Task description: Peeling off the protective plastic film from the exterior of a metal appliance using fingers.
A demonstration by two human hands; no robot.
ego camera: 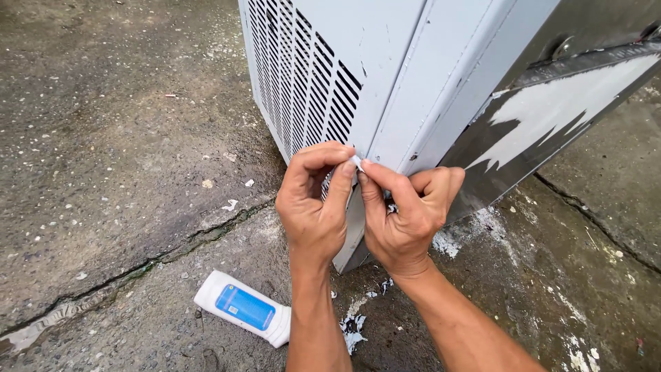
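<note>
The top of the big grey metal box (pixel 413 83) is cut off, and the small white scrap (pixel 357 162) between the fingertips is hard to make out. A white bottle with a blue label (pixel 242 308) lies on the cracked concrete floor (pixel 124 172), near white flakes (pixel 352 331). The left hand (pixel 315 207) and right hand (pixel 406 210) meet at the box's corner edge, each grip pinching that scrap, beside the slotted vents (pixel 303 89).
</note>
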